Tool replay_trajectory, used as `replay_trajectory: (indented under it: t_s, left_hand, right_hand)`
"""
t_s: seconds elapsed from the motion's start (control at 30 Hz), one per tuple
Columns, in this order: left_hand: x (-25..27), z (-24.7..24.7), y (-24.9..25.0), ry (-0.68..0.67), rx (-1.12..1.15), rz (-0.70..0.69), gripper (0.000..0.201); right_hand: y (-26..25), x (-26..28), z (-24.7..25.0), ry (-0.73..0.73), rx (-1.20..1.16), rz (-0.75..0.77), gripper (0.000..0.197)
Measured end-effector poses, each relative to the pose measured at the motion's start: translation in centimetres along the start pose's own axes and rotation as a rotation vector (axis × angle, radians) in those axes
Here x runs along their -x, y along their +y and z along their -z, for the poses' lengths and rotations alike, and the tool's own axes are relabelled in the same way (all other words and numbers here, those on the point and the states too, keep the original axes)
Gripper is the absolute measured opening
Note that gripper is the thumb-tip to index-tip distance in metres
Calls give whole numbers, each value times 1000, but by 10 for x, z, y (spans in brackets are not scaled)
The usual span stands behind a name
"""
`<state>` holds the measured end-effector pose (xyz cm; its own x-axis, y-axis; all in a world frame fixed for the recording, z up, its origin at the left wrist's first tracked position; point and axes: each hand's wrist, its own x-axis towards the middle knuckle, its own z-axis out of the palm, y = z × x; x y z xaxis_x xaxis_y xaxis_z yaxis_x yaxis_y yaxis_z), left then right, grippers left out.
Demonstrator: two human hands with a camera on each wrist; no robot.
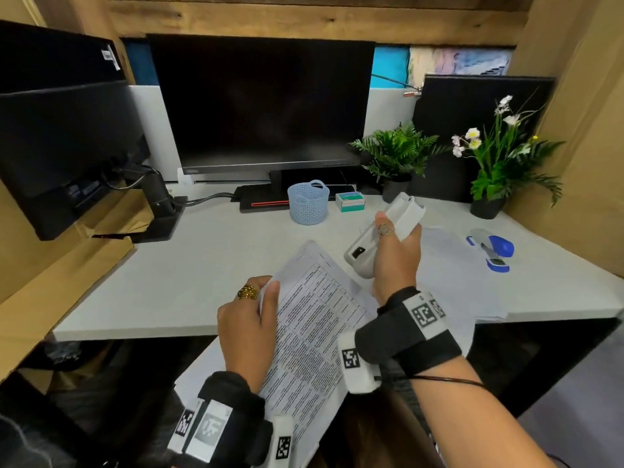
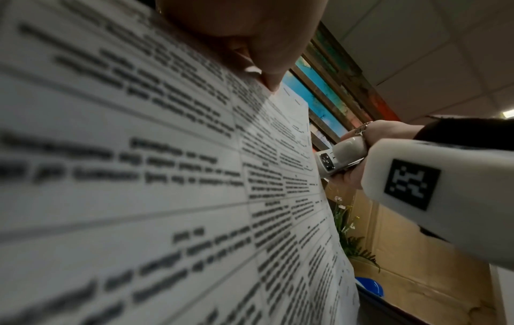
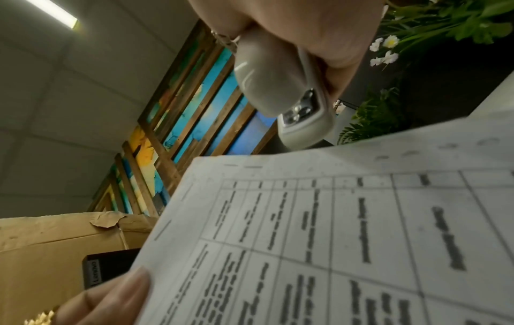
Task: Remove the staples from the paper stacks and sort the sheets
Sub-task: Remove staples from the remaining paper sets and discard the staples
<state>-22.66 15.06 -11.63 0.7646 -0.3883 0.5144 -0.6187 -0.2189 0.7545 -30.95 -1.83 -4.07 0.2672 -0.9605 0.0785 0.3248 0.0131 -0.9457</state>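
Observation:
My left hand (image 1: 250, 319) grips a stapled stack of printed sheets (image 1: 314, 319) by its left edge, tilted up over the desk's front edge, thumb on top (image 2: 250, 44). The stack (image 3: 333, 220) shows a printed table, with short staple marks (image 3: 242, 166) along its top corner. My right hand (image 1: 395, 258) is wrapped around a white staple tool (image 1: 363, 255), its metal nose (image 3: 303, 112) pointing down just above the stack's upper right corner. The tool (image 2: 342, 158) hangs beside the paper's edge without touching it.
Loose white sheets (image 1: 449, 265) lie on the white desk (image 1: 202, 265) at the right, beside a blue stapler (image 1: 493, 249). A light blue mesh basket (image 1: 308, 202) and a small box (image 1: 350, 201) stand before the monitor (image 1: 263, 106). Potted plants (image 1: 398, 153) fill the back right.

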Motion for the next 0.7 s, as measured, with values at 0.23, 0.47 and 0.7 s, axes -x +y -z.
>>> replay_trajectory:
  t_s: [0.23,0.47,0.7]
  left_hand:
    - [0,-3,-3,15,14,-62,31]
    - [4,-6,-2,28,37,-73,36]
    - [12,-3,-1,10,80,-42,21]
  right_hand:
    - [13,2,-2,45,-38,-85,26]
    - [23,10,-12,48,-108,-180,34]
    - [19,13,-10,53,-160,-177,14]
